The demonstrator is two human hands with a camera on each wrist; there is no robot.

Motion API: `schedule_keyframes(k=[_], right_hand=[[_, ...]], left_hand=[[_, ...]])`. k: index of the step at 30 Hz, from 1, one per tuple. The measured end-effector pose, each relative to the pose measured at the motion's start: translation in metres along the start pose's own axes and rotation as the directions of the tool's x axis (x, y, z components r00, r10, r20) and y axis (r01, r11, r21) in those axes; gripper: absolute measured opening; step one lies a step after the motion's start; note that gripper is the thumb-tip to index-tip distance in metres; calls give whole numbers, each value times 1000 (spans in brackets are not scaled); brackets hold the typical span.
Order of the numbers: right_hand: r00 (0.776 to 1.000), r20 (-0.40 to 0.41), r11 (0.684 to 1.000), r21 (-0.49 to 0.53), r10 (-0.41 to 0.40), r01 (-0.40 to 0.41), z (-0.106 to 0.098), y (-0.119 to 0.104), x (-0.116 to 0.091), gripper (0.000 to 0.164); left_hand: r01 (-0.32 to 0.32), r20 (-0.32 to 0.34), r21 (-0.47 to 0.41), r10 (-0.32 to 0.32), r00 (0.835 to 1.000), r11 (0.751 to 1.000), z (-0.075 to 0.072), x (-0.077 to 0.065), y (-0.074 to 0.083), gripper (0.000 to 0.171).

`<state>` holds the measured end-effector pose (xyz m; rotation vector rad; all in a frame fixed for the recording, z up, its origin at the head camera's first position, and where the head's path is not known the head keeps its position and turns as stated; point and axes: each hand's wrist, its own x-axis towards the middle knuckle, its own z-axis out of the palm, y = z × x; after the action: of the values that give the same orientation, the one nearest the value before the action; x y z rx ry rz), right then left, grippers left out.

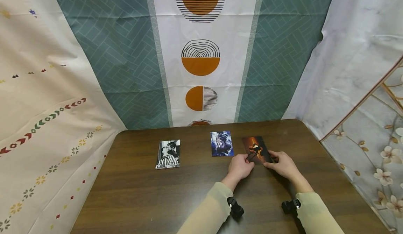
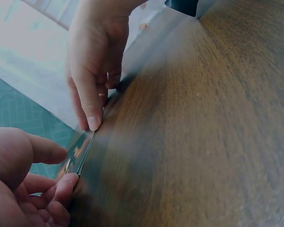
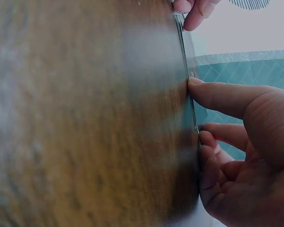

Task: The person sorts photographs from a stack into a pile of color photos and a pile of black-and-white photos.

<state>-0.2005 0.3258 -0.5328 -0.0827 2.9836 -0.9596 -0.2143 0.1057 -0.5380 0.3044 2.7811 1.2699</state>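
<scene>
A thin stack of photo cards (image 1: 255, 147) lies on the table at the right, its top card dark with a glowing orange scene and a figure in the middle. Fingers of my left hand (image 1: 240, 167) hold its near left corner. At the opposite side, my right hand (image 1: 284, 164) grips the stack, thumb on the near edge and fingers along the right edge. Seen from the right wrist, the stack's layered edge (image 3: 183, 52) stands out as fine parallel lines beside the thumb. In the left wrist view, both hands meet the same card edge (image 2: 86, 152).
Left of the stack lies a blue-toned photo card (image 1: 222, 143). Farther left is a black-and-white photo card (image 1: 168, 154) of two people. All rest on a brown wooden table (image 1: 141, 195). A patterned cloth (image 1: 201, 27) hangs behind the table's far edge, with more cloth at both sides.
</scene>
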Motion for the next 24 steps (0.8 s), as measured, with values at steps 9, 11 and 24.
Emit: schedule_keyframes(k=[9, 11, 24], right_hand=[[999, 40, 999, 31, 18, -20, -3, -1, 1, 77], [999, 48, 999, 45, 22, -24, -4, -1, 2, 77], [999, -36, 997, 68, 28, -25, 3, -12, 5, 71]], left_hand=[[17, 23, -169, -13, 1000, 985, -5, 0, -2, 43], [14, 21, -212, -10, 1000, 977, -6, 0, -4, 43], [-26, -18, -336, 21, 1000, 941, -32, -1, -21, 37]])
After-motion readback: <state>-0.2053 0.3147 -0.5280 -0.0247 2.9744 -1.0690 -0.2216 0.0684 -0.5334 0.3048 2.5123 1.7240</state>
